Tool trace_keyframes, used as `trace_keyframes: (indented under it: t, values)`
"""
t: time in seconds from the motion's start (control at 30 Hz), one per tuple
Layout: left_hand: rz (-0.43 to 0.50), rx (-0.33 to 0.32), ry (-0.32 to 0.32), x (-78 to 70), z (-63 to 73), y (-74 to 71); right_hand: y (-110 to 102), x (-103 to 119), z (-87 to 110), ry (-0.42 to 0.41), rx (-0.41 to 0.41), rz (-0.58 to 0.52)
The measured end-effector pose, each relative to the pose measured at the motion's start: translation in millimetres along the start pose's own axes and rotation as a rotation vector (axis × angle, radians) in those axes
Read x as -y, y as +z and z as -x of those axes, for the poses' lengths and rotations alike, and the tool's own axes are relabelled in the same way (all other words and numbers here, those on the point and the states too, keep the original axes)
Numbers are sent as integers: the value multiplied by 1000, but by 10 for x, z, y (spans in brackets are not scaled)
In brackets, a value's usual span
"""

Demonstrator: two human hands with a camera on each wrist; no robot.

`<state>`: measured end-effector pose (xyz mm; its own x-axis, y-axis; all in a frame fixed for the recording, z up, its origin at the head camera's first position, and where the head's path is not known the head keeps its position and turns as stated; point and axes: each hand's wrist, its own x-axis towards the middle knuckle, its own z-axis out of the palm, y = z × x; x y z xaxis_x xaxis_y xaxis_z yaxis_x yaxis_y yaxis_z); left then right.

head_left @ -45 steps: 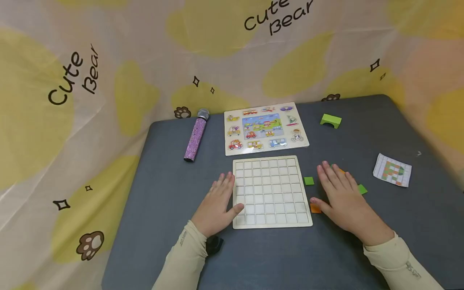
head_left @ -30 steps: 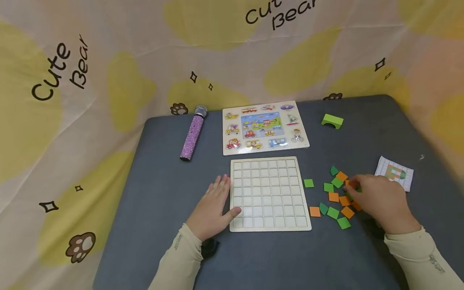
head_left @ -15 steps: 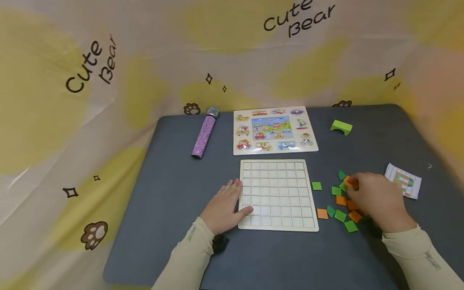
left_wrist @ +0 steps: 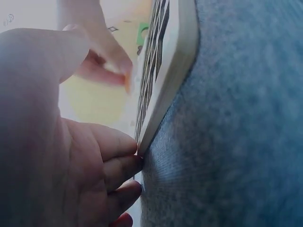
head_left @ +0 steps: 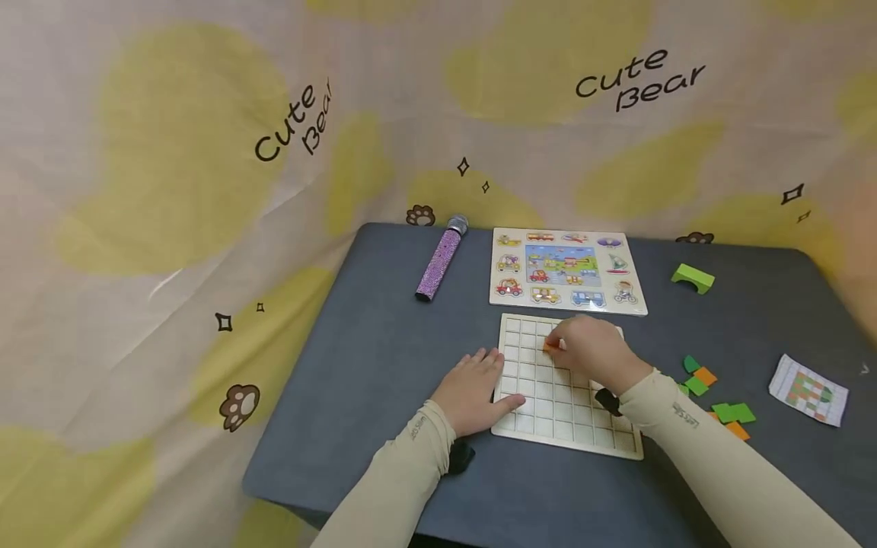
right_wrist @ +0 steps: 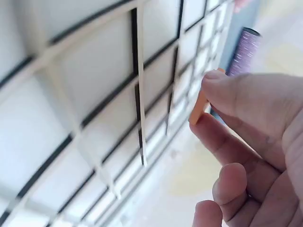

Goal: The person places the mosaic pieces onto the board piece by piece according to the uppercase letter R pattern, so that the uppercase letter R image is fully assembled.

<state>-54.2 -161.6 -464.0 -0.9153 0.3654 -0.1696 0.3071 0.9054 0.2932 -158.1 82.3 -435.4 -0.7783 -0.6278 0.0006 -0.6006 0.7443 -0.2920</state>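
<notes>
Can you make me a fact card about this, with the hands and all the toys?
Right hand: pinches a thin orange tile over the white grid board with pale rim
Left hand: at the board's left edge
Right of board: flat green and orange tiles; white paper pattern card
Behind board: rectangular vehicle-picture puzzle
Back left: glittery purple microphone
Back right: green arch block

A thin orange tile [right_wrist: 199, 109] is pinched over the far half of a pale, flat-lying gridded board [head_left: 558, 403].
</notes>
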Motion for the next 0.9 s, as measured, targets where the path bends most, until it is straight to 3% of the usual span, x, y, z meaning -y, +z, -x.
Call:
trace_keyframes:
  t: [0.23, 0.5, 0.73, 0.9]
  values:
    - [11, -1, 15, -67, -4, 117, 275, -95, -54, -53, -56, 63]
    - [52, -44, 24, 89, -12, 78, 199, 7, -191, -108, -130, 145]
    - [60, -36, -19, 187, 58, 99, 257, 64, -291, -112, -83, 102]
    - [48, -42, 26, 123, 1, 92, 217, 2, -210, -42, -61, 92]
